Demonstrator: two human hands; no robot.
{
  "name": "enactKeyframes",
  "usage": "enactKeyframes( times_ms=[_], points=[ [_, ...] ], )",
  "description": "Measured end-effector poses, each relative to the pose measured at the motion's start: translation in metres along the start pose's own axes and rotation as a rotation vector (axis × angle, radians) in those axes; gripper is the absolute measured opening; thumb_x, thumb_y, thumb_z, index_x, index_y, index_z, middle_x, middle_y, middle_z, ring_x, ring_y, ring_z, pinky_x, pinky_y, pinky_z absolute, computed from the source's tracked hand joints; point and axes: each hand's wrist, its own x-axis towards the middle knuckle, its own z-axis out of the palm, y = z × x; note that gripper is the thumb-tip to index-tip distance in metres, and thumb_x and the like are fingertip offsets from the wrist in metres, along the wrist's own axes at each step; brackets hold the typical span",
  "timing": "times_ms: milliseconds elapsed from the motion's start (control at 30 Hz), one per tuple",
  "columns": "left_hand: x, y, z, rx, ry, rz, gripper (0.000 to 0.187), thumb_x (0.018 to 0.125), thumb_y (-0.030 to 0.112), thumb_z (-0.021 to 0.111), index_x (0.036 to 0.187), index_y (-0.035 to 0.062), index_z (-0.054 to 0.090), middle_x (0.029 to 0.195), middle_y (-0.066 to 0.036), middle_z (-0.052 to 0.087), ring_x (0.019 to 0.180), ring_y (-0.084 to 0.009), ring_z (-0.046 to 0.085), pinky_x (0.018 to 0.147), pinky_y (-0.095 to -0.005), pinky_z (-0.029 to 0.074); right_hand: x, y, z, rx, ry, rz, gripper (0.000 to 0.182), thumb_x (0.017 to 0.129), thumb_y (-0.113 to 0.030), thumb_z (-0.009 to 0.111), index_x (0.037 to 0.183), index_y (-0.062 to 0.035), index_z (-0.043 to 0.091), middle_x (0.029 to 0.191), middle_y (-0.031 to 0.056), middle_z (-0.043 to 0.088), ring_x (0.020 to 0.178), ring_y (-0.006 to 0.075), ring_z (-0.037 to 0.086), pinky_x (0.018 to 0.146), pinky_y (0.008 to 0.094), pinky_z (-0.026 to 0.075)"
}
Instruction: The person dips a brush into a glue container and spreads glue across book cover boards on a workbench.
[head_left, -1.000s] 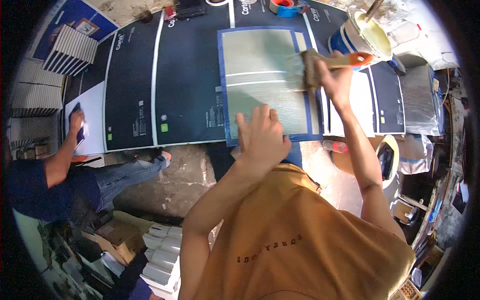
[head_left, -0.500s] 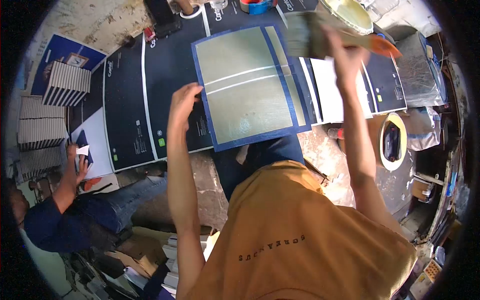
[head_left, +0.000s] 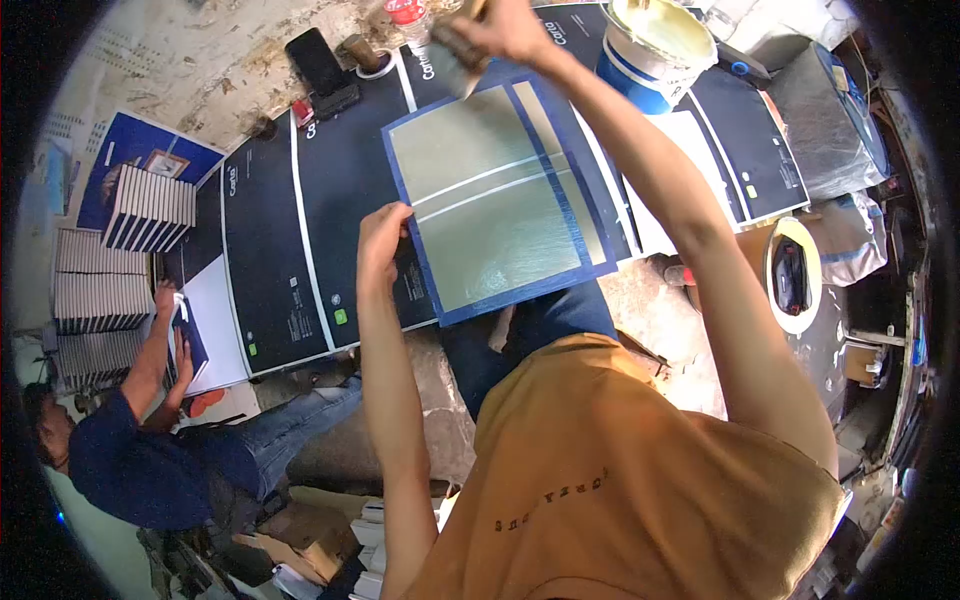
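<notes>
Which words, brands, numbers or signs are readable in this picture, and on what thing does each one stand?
"Carta": repeated along the far side of the dark table covering.
Brown shirt: creased letters, not readable in full.
Print beside the green squares: too small to read.
Blue and white bucket and red label: too blurred to read.

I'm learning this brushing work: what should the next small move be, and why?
Probably draw the brush across the blue-bordered sheet, far edge toward the body: the right hand holds it by that far edge, and the left hand, at the left edge, seems placed to steady the sheet.
</notes>
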Motion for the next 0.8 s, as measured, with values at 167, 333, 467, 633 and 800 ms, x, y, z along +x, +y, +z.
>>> enactKeyframes(
  times_ms=[167, 333, 467, 633, 800],
  points=[
    [0.006, -0.012, -0.003, -0.028, 0.01, -0.084, 0.021, 0.078, 0.023, 0.064, 0.081, 0.0023, 0.069, 0.071, 0.001, 0.054, 0.066, -0.0102, 0.044, 0.062, -0.0269, 0.034, -0.051, -0.052, 0.051, 0.132, -0.149, -0.057, 0.05, 0.075, -0.05, 0.07, 0.084, -0.0008, 0.072, 0.077, 0.0266, 0.068, 0.076, 0.0407, 0.07, 0.073, 0.0476, 0.056],
    [-0.008, 0.001, 0.002, -0.017, 0.035, -0.027, 0.022, 0.079, 0.021, 0.065, 0.085, 0.0001, 0.071, 0.073, 0.001, 0.055, 0.068, -0.0106, 0.045, 0.064, -0.0266, 0.035, -0.042, 0.002, 0.04, -0.07, -0.23, -0.051, 0.046, 0.077, -0.047, 0.07, 0.083, -0.0017, 0.073, 0.078, 0.0223, 0.07, 0.076, 0.0347, 0.071, 0.073, 0.0446, 0.057],
    [-0.016, 0.009, 0.001, -0.017, 0.037, -0.016, 0.024, 0.079, 0.022, 0.065, 0.087, -0.0003, 0.071, 0.074, 0.001, 0.057, 0.068, -0.0105, 0.045, 0.065, -0.0262, 0.036, -0.023, 0.043, -0.02, -0.337, 0.067, 0.042, 0.046, 0.08, -0.049, 0.066, 0.072, -0.0043, 0.073, 0.066, 0.0165, 0.069, 0.068, 0.0326, 0.072, 0.067, 0.0425, 0.059],
    [-0.002, -0.009, 0.001, -0.11, -0.012, 0.0, 0.025, 0.079, 0.023, 0.065, 0.086, 0.0004, 0.071, 0.075, 0.002, 0.057, 0.068, -0.0097, 0.044, 0.065, -0.0254, 0.036, -0.064, -0.016, -0.014, -0.023, 0.212, 0.005, 0.042, 0.075, -0.043, 0.068, 0.075, -0.001, 0.071, 0.065, 0.0202, 0.067, 0.066, 0.0341, 0.071, 0.067, 0.044, 0.058],
    [-0.018, 0.013, 0.004, -0.035, 0.044, -0.053, 0.023, 0.079, 0.02, 0.065, 0.087, 0.0001, 0.07, 0.073, 0.003, 0.055, 0.066, -0.0085, 0.045, 0.061, -0.0263, 0.036, -0.142, -0.06, 0.014, 0.115, -0.096, 0.109, 0.042, 0.083, -0.035, 0.067, 0.06, 0.0006, 0.065, 0.059, 0.0164, 0.066, 0.058, 0.0308, 0.069, 0.061, 0.0401, 0.056]
  ],
)
